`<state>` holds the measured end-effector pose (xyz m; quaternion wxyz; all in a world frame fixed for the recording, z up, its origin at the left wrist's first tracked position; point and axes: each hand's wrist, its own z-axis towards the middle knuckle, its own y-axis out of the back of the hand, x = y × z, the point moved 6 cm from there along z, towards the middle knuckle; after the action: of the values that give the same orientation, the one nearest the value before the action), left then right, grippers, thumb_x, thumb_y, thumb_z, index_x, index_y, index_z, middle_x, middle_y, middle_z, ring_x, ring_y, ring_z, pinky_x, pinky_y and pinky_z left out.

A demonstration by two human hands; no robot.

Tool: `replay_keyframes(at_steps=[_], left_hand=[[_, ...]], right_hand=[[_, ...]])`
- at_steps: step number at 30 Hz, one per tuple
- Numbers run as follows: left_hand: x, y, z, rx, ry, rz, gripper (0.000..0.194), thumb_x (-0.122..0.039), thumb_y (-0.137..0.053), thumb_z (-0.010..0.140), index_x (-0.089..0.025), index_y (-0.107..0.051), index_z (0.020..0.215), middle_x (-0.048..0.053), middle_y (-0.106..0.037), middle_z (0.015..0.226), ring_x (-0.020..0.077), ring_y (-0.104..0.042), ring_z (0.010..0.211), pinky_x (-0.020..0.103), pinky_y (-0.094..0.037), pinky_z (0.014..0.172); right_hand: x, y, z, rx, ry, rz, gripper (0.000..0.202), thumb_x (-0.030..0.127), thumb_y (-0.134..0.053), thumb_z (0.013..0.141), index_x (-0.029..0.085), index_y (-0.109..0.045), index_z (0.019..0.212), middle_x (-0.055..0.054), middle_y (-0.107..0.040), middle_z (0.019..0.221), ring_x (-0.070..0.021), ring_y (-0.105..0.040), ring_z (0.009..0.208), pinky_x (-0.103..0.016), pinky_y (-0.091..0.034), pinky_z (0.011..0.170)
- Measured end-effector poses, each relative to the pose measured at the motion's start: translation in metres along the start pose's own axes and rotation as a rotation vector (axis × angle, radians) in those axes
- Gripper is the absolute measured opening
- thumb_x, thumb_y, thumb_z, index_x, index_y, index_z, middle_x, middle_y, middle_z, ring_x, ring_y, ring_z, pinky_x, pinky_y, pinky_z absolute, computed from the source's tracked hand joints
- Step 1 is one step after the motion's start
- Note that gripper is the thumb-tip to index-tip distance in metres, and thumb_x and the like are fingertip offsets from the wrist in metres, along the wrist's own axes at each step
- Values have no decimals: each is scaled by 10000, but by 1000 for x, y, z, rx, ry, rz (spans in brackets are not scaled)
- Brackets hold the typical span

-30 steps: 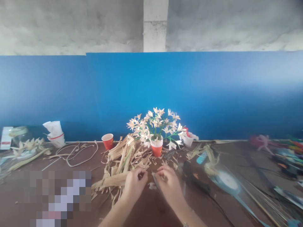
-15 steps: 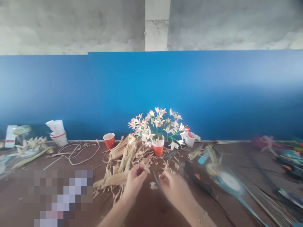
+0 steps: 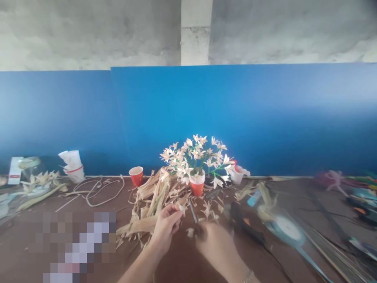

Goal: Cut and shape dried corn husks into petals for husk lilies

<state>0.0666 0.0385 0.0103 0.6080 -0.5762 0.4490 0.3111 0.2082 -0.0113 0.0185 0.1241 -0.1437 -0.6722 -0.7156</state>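
Observation:
My left hand (image 3: 169,224) is closed in a pinch on a small pale piece of dried husk (image 3: 181,210), above the edge of a husk heap. Blurred by motion, my right hand (image 3: 215,241) is closed around the dark handle of a pair of scissors (image 3: 193,213); the blade points away from me, just right of my left fingertips. Small pale scraps (image 3: 190,232) lie on the table beside the right fingers. Husk flowers (image 3: 207,210) lie just beyond the right hand.
Behind my hands, a red paper cup (image 3: 196,189) holds husk flowers on green stems. Dried husks (image 3: 156,192) are heaped to its left, near another red cup (image 3: 136,177). On the right lie a black corded tool (image 3: 247,228) and a ribbon roll (image 3: 287,228). A white cable (image 3: 101,202) curls at left.
The scissors have moved away from me with my right hand, which has turned over their handle. My left hand stays nearly in place with the pale husk piece.

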Motion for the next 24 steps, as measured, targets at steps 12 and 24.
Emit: replay_keyframes(at_steps=[12, 24], left_hand=[[5, 4, 2, -26, 63, -182, 253, -243, -760, 588, -149, -528, 623, -45, -537, 573, 14, -347, 430, 139, -190, 376], [11, 2, -1, -31, 96, -211, 278, -259, -772, 581, -149, -517, 568, -72, -435, 471, 13, -287, 396, 140, -158, 370]], right_hand=[[13, -8, 8, -40, 162, 743, 93, 216, -534, 734, 182, -564, 815, 22, -583, 643, -126, -541, 580, -205, -414, 532], [24, -7, -2, 51, 210, 780, 183, 319, -618, 743, 190, -522, 830, 18, -574, 750, -127, -506, 673, -203, -407, 597]])
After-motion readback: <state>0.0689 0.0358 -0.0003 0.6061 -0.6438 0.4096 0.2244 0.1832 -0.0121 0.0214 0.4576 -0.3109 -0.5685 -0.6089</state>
